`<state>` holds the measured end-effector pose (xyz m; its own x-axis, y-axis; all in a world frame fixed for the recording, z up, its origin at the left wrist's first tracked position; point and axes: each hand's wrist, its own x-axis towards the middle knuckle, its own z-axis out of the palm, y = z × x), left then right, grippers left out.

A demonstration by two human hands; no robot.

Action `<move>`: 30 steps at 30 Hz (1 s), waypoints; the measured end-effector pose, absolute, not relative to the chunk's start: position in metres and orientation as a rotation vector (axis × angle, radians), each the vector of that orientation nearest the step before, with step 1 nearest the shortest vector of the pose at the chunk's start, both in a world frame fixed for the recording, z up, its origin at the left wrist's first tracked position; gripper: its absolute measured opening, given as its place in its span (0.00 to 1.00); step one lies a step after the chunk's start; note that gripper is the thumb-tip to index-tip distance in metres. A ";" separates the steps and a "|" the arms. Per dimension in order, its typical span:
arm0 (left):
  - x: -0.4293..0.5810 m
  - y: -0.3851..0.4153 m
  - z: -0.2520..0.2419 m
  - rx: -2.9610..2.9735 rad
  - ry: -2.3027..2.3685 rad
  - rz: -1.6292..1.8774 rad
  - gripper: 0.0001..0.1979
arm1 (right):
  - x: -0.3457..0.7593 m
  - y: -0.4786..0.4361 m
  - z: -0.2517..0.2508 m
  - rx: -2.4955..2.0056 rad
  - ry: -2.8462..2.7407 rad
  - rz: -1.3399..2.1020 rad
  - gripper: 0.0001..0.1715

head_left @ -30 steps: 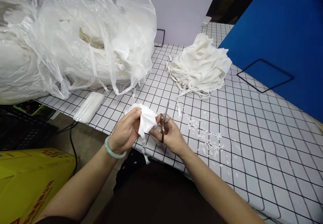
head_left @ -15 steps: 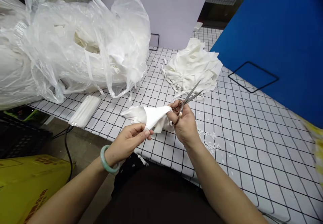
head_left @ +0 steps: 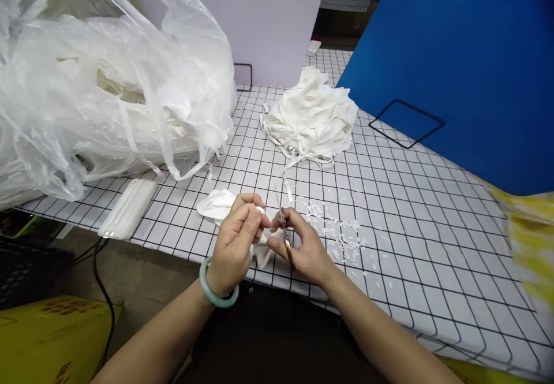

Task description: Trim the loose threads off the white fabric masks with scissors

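Observation:
My left hand (head_left: pixel 240 239), with a green bangle (head_left: pixel 212 291) at its wrist, is closed in a pinch on a piece of white cloth (head_left: pixel 216 205). The cloth spreads out behind and below my fingers, partly hidden by them. In my right hand (head_left: pixel 305 248) is a pair of metal scissors (head_left: pixel 282 217), its blades pointing away from me, just right of my left fingertips. I cannot tell whether the blades touch the cloth. Small white snippets (head_left: pixel 341 237) lie scattered on the table right of my hands.
A pile of white cloth pieces with straps (head_left: pixel 309 118) lies farther back on the checked table (head_left: pixel 424 216). Large clear plastic bags (head_left: pixel 173 72) stuffed with white pieces fill the left. A white power strip (head_left: pixel 130 208) sits at the front edge. Blue (head_left: pixel 454 55) and pale (head_left: pixel 255 20) panels stand behind.
My left hand has moved right and closer to the right hand, bunching the cloth that was stretched between them. The scissors have turned from pointing right to pointing away. The view has shifted slightly.

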<state>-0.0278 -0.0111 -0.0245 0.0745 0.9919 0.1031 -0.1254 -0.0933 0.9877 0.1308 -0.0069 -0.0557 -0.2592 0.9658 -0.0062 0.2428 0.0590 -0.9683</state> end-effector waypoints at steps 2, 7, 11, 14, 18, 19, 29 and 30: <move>-0.022 -0.014 -0.027 1.256 1.014 1.206 0.17 | 0.151 -0.010 -0.047 -1.331 -1.803 1.071 0.18; -0.008 -0.015 -0.033 1.385 0.981 1.096 0.15 | 0.180 -0.022 -0.037 -1.474 -1.951 0.898 0.22; -0.001 -0.014 -0.037 1.457 0.950 1.036 0.15 | 0.191 -0.028 -0.039 -1.504 -1.940 0.898 0.26; 0.001 -0.014 -0.037 1.493 0.930 1.001 0.15 | 0.195 -0.028 -0.037 -1.491 -1.949 0.904 0.29; 0.002 -0.015 -0.037 1.525 0.895 0.990 0.15 | 0.197 -0.028 -0.034 -1.451 -1.979 0.901 0.29; 0.003 -0.015 -0.038 1.535 0.890 0.989 0.15 | 0.197 -0.028 -0.034 -1.444 -1.980 0.902 0.29; 0.005 -0.014 -0.040 1.647 0.834 1.034 0.14 | 0.199 -0.028 -0.035 -1.445 -1.943 0.971 0.28; 0.005 -0.014 -0.040 1.660 0.827 1.041 0.14 | 0.199 -0.028 -0.035 -1.437 -1.942 0.970 0.28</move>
